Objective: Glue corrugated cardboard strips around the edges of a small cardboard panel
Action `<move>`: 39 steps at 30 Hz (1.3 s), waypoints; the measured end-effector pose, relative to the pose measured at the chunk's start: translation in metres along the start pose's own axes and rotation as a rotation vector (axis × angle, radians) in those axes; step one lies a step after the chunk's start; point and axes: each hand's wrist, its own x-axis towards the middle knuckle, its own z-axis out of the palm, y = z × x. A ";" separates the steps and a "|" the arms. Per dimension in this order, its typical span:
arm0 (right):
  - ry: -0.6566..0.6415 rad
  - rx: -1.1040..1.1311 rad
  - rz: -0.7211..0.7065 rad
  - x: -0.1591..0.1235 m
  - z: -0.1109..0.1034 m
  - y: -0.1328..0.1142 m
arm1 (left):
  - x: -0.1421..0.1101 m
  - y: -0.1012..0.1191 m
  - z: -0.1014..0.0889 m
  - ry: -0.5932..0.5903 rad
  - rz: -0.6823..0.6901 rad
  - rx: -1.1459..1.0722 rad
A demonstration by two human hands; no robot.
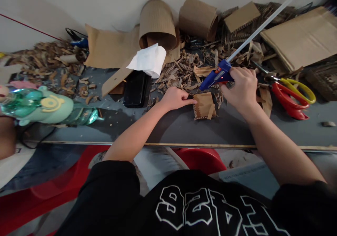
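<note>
My right hand (pixel 242 85) is wrapped round the handle of a blue hot glue gun (pixel 216 76), its nozzle tilted down to the left. A small red light glows on its side, and a long, pale glue stick (pixel 259 29) rises from its back. Below the nozzle, a small square cardboard piece (pixel 202 102) lies flat on the table, with a narrow cardboard strip (pixel 211 111) on its right part. My left hand (pixel 176 98) has curled fingers and grips the left edge of this piece with its fingertips. The nozzle is apart from the cardboard.
Corrugated scraps (pixel 179 69) spread behind my hands. Red and yellow scissors (pixel 289 95) lie at right, near stacked cardboard sheets (pixel 302 36). A black phone (pixel 135 88), white paper (pixel 150 60), cardboard rolls (pixel 158 20) and a green bottle (pixel 55 106) are also here. Someone sits at far left.
</note>
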 end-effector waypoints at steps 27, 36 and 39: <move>-0.077 -0.029 0.033 0.002 -0.006 -0.001 | 0.000 0.001 -0.001 -0.031 -0.029 -0.025; -0.054 -0.041 0.044 0.002 -0.008 -0.002 | 0.000 0.002 -0.001 -0.017 -0.029 -0.017; -0.046 -0.041 0.035 0.002 -0.009 -0.002 | 0.000 0.002 -0.001 -0.019 -0.031 -0.022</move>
